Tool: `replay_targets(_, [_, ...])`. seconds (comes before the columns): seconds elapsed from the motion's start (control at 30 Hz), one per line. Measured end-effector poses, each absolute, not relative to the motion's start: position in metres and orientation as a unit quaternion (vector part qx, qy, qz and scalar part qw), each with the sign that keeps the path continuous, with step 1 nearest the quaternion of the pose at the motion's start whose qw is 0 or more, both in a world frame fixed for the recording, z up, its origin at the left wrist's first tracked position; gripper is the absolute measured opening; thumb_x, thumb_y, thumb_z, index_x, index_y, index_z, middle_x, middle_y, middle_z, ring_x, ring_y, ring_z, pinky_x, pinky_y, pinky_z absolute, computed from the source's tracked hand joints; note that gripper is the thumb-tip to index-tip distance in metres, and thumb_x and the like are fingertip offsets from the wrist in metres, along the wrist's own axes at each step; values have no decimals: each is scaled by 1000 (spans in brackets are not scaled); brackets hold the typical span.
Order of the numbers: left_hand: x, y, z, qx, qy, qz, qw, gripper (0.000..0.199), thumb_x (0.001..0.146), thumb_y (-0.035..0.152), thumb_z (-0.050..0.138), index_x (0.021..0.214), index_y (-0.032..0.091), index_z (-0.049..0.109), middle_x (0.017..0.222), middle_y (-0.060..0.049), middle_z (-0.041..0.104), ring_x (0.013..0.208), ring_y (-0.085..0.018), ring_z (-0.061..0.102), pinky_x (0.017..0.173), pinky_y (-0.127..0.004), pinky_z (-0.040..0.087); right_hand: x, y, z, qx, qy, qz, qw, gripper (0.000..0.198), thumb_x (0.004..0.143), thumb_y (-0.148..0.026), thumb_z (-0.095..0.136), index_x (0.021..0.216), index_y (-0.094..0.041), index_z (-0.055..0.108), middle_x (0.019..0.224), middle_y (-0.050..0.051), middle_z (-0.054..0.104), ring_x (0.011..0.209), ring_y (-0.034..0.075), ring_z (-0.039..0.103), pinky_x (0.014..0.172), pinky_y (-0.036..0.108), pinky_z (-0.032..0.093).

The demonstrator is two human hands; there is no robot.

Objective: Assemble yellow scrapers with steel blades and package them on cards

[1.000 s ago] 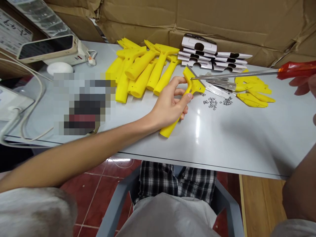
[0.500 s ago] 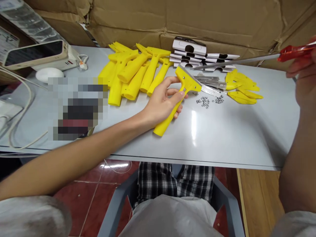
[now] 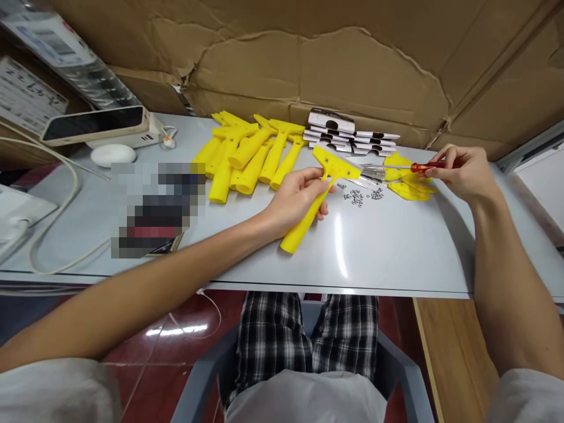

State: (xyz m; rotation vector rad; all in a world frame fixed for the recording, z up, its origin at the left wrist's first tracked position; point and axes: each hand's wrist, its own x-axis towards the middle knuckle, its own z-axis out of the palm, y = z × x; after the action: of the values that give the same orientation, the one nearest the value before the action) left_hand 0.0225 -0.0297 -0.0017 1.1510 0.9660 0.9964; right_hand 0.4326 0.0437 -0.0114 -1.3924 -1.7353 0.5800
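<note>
My left hand (image 3: 294, 202) is wrapped round the handle of a yellow scraper (image 3: 302, 229), its flat head tilted up and to the right with two screws showing. In my right hand (image 3: 467, 171) is a screwdriver (image 3: 418, 168) with a red handle, closed in the fingers. Its thin shaft points left across the back of the table towards the scraper's head; whether the tip touches cannot be made out. Just right of the scraper lie metal blades (image 3: 373, 172) and flat yellow pieces (image 3: 408, 191). Small loose screws and nuts (image 3: 355, 198) are scattered in front of them.
Several yellow handles (image 3: 249, 176) are piled at the back left. White packs (image 3: 332, 120) are stacked against the cardboard (image 3: 326, 70). On the left are a phone (image 3: 94, 124), a white oval object (image 3: 113, 155), cables and a blurred-out item (image 3: 154, 214).
My right hand has come down and left from the upper right edge, bringing the screwdriver nearer the scraper. My left hand keeps its hold on the scraper. The camera view has shifted.
</note>
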Motion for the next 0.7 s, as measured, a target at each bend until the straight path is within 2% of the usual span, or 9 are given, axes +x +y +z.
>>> replay_targets(0.07, [22, -29, -2, 503, 424, 431, 618, 7, 98, 20, 64, 103, 16, 64, 110, -13, 80, 56, -9, 64, 50, -25, 54, 432, 42, -10, -553, -674, 262, 413, 77, 66, -56, 100, 67, -8, 39, 103, 8, 67, 88, 2, 70, 84, 20, 65])
replay_targets(0.13, [21, -28, -4, 498, 431, 429, 618, 8, 97, 21, 66, 104, 17, 66, 110, -12, 80, 60, -10, 65, 52, -25, 54, 431, 41, -9, -584, -668, 254, 385, 63, 71, -46, 99, 71, -7, 49, 109, 11, 71, 92, 2, 71, 85, 17, 62])
replay_targets(0.27, [20, -26, -8, 502, 440, 440, 601, 9, 96, 27, 70, 99, 18, 71, 104, -9, 82, 71, -14, 65, 61, -25, 54, 432, 44, -11, -625, -684, 215, 308, 39, 79, -32, 93, 81, -7, 63, 113, 11, 74, 102, 3, 73, 100, 19, 60])
replay_targets(0.4, [18, -22, -11, 499, 449, 443, 594, 11, 95, 28, 74, 97, 17, 74, 104, -8, 83, 74, -15, 62, 65, -27, 51, 432, 46, -10, -643, -693, 177, 273, 34, 81, -34, 91, 89, -8, 71, 112, 7, 75, 103, 2, 70, 108, 21, 54])
replay_targets(0.53, [18, -17, -16, 467, 407, 455, 639, 18, 94, 27, 81, 107, 16, 75, 107, -9, 85, 95, -18, 73, 90, -30, 58, 424, 41, -3, -667, -694, 163, 214, 27, 88, -35, 85, 101, -12, 79, 112, 5, 74, 103, 2, 67, 107, 23, 51])
replay_targets(0.6, [18, -15, -19, 444, 387, 465, 661, 21, 92, 26, 84, 108, 16, 75, 108, -10, 84, 109, -21, 76, 103, -33, 57, 421, 40, -1, -669, -696, 164, 202, 25, 85, -32, 86, 102, -14, 81, 114, 3, 74, 105, 5, 67, 107, 26, 51])
replay_targets(0.7, [18, -12, -23, 422, 378, 473, 675, 21, 90, 22, 86, 107, 15, 75, 107, -12, 84, 120, -25, 76, 114, -39, 56, 418, 39, -1, -645, -718, 137, 221, 31, 78, -35, 89, 104, -18, 82, 120, 1, 74, 112, 11, 68, 104, 28, 51])
